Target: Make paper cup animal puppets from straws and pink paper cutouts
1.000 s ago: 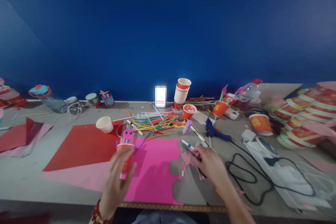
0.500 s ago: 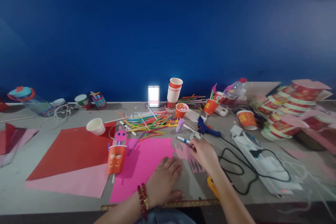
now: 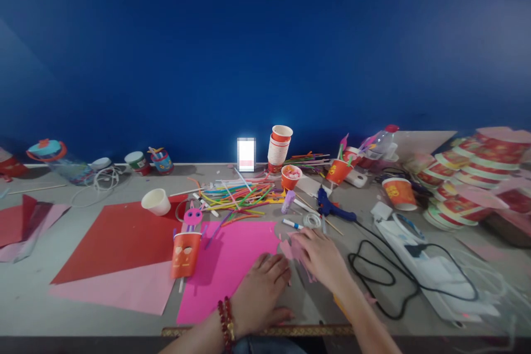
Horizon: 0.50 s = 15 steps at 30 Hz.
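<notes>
My left hand [image 3: 263,290], with red bead bracelets at the wrist, lies with its fingers stretched out over the right edge of a bright pink sheet [image 3: 232,254]. Beside it, my right hand [image 3: 323,260] rests palm down on a light pink cut-out paper piece [image 3: 296,249], which its fingers partly cover. A blue-and-white marker [image 3: 292,224] lies just beyond the right fingertips, near a clear tape roll [image 3: 312,220]. Left of my hands is an orange paper cup [image 3: 185,254] with a pink bunny-like head [image 3: 193,216] sticking out on top.
Colourful pipe cleaners [image 3: 236,194] spread behind the sheets. A blue glue gun [image 3: 332,206] trails a black cable toward a white power strip [image 3: 431,282]. Stacked paper cups [image 3: 279,149] stand at the back, decorated red containers [image 3: 468,177] at the right. A red sheet [image 3: 120,238] lies left.
My right hand has moved from beside the marker and tape roll onto the pink cut-out, which has shifted slightly. My left hand stays nearly in place. The whole view has turned slightly left.
</notes>
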{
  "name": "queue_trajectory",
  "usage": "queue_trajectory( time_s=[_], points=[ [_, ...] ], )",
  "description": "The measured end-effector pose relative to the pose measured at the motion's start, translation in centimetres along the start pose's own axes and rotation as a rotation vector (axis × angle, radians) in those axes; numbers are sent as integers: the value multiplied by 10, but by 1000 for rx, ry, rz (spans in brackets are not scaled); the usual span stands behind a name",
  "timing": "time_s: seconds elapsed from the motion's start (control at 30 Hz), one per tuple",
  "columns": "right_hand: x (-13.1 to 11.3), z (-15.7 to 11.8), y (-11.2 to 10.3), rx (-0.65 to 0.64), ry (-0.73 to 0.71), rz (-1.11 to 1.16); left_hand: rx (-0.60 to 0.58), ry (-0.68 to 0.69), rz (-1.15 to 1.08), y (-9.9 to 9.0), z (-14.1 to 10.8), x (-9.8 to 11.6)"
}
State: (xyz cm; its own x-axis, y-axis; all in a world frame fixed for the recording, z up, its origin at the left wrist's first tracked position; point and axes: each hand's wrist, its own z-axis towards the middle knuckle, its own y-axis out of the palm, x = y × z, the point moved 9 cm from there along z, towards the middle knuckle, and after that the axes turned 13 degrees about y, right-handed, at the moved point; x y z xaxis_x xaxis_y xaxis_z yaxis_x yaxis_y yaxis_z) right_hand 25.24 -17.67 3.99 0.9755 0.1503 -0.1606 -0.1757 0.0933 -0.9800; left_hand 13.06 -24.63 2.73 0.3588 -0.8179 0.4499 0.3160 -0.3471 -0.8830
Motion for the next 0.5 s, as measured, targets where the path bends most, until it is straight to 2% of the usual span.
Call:
queue_trajectory(
  time_s=[0.23,0.5],
  points=[
    [-4,0,0,-39,4,21,45,-37,-23,2,-3,-5],
    [3,-2,2,-16,-21,68,44,-85,-56,8,-6,-15]
  ],
)
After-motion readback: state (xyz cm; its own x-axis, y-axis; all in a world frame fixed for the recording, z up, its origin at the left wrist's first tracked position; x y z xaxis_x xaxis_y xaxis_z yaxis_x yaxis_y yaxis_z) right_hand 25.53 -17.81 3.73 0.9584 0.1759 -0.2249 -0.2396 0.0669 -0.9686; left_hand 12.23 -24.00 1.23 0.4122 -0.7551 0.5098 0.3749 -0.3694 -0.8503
